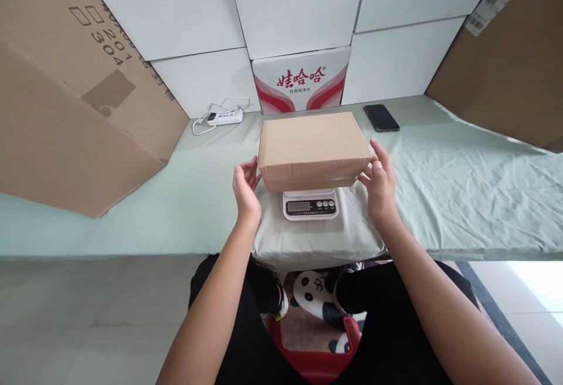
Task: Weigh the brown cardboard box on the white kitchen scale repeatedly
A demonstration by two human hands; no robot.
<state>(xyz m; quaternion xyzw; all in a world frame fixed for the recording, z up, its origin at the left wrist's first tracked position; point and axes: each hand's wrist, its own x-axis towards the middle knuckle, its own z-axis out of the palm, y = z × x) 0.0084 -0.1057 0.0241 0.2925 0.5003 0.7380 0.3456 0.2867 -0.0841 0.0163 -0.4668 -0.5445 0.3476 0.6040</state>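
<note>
A closed brown cardboard box [314, 144] sits over a white digital kitchen scale [310, 212], hiding most of the scale except its front panel with a display and several buttons. My left hand [247, 188] is at the box's left side, its fingertips against the left edge. At the opposite side, my right hand [380, 182] has fingers at the lower right corner, with the index finger raised away from the others. Between them, the two hands steady the box. The display's reading is too faint to make out.
A phone [381, 118] lies at the back right of the cloth-covered table [211, 209]. At the back left is a white power strip [226, 117] with its cord. Large cartons [145, 156] flank both sides. A red-and-white printed carton [302, 80] stands behind.
</note>
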